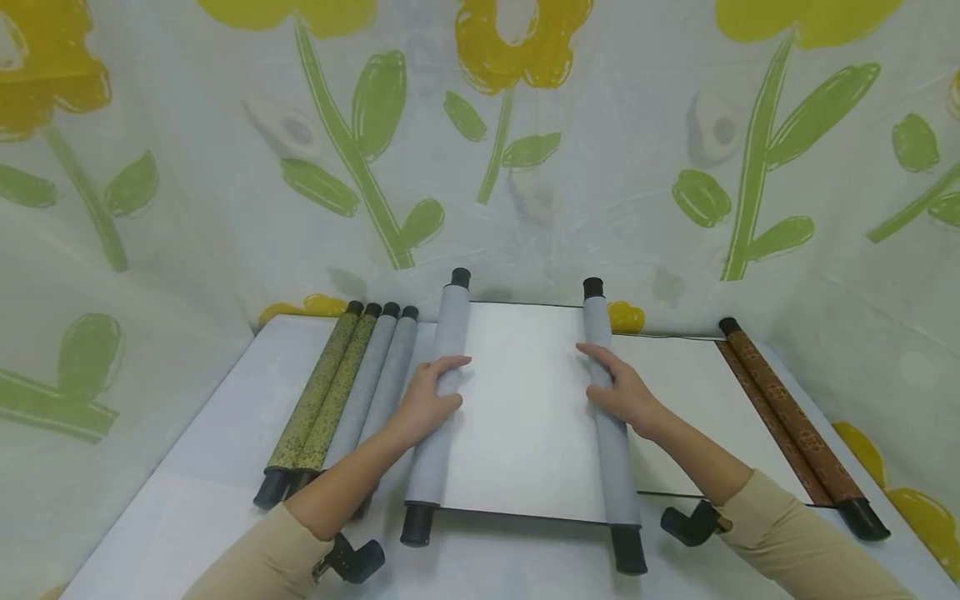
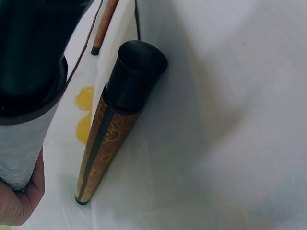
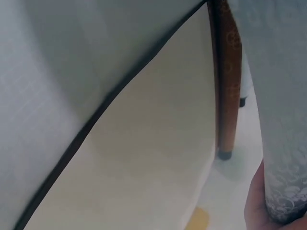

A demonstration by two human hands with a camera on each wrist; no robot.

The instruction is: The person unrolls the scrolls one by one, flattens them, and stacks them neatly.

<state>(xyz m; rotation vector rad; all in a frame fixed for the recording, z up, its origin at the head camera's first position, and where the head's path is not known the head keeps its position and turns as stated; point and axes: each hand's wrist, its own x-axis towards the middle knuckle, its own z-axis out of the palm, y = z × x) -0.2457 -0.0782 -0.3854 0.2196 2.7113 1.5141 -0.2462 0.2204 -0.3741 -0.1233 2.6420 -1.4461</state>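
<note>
Fingers [image 1: 452,362] partly hidden round grey rollers [image 1: 430,462], sleeves [image 1: 255,554] cropped

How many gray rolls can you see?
4. One gray roll lies next to the green speckled rolls, another gray roll beside it; the left hand holds a third roll, the right hand a fourth roll. Others might be hidden.

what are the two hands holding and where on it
A partly unrolled grey scroll: the left hand grips its left roll, the right hand its right roll, both about midway along.
</note>
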